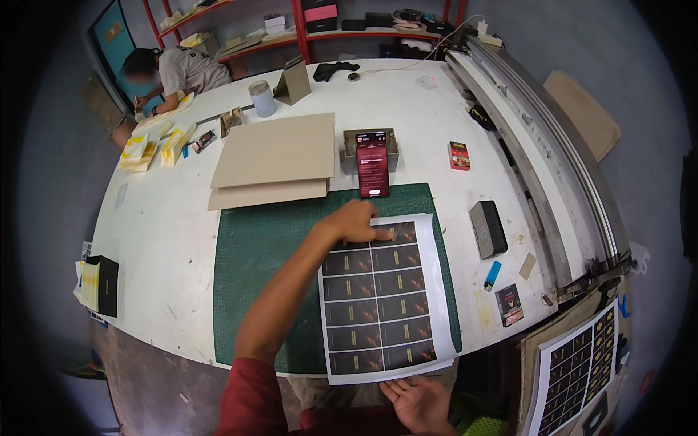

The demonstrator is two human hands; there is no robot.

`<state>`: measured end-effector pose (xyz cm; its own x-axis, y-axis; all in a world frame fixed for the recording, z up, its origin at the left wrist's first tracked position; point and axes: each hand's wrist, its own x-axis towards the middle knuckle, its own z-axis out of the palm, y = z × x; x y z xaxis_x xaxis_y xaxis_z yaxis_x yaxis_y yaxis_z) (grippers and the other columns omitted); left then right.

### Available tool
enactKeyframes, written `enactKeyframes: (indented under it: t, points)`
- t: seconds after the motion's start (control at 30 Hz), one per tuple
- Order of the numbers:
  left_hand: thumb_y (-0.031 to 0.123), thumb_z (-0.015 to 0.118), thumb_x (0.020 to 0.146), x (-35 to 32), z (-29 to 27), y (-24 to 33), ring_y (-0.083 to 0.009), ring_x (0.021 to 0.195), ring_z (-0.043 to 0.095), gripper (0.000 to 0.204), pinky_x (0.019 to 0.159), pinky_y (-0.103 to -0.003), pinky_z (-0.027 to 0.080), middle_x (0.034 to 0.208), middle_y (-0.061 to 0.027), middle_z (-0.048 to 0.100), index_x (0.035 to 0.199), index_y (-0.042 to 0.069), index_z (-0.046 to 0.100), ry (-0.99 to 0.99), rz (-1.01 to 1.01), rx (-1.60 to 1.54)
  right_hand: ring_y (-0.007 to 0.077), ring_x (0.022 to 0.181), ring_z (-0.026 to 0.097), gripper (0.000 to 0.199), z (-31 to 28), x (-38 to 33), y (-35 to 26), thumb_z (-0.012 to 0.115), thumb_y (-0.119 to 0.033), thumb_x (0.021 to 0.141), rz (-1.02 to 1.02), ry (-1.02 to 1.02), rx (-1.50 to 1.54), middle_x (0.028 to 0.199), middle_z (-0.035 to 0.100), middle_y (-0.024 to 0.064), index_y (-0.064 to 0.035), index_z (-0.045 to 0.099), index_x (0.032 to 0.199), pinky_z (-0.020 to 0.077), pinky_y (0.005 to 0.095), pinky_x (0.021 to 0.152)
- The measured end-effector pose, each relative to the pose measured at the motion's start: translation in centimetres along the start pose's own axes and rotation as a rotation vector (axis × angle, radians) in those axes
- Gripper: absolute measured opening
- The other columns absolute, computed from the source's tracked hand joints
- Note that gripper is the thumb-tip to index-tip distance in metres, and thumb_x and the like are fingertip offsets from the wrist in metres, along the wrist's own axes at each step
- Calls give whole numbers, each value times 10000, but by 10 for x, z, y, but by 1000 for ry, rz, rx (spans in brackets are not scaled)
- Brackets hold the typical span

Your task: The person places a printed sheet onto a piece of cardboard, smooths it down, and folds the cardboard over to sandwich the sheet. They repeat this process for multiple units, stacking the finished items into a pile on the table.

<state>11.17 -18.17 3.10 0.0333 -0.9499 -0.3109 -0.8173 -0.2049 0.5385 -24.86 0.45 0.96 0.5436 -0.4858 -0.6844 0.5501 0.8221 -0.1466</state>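
Glossy white printed sheet of dark rectangular labels point(382, 298) on green cutting mat point(262, 247), pinned flat by left hand point(358, 221); right hand point(418, 402) open beneath its near edge.

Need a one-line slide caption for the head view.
Left hand presses the top of a printed sheet of dark labels on a green cutting mat; right hand steadies its near edge.

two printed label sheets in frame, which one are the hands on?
The printed sheet lying on the green cutting mat: the left hand presses its top edge, the right hand is at its bottom edge. The other sheet, at the lower right, is untouched.
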Motion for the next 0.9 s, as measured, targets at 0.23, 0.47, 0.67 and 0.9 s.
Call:
enactKeyframes:
  t: [0.23, 0.47, 0.67, 0.9]
  points:
    - [536, 737, 740, -1, 8, -8, -407, 995, 650, 686, 909, -439, 502, 1029, -276, 672, 1075, -60, 681, 153, 29, 98, 397, 1226, 446, 460, 21, -4, -4, 700, -216, 788, 38, -12, 7, 1231, 512, 255, 72, 550, 1113, 293, 505, 1116]
    - [566, 725, 744, -5, 5, 2, -400, 1054, 630, 693, 942, -447, 485, 1052, -265, 670, 1084, -37, 686, 98, 11, 127, 384, 1330, 350, 590, 47, -8, -11, 583, -255, 830, 49, -76, -161, 1339, 411, 229, 28, 395, 1311, 207, 524, 1162]
    - [584, 714, 756, -6, 11, -6, -395, 1095, 612, 782, 974, -448, 464, 1140, -249, 648, 1258, -3, 587, 163, 41, 138, 434, 1243, 472, 535, -10, -31, -19, 605, -200, 860, 9, -73, -427, 1334, 451, 321, 98, 460, 1280, 313, 538, 1121]
    - [448, 733, 785, -26, 22, 16, -394, 1141, 581, 787, 1019, -434, 432, 1192, -254, 613, 1351, -24, 459, 351, 25, 274, 280, 883, 651, 299, -45, -123, -149, 680, -103, 834, -1295, 722, -1736, 924, 678, 148, 43, 631, 1090, 469, 402, 870]
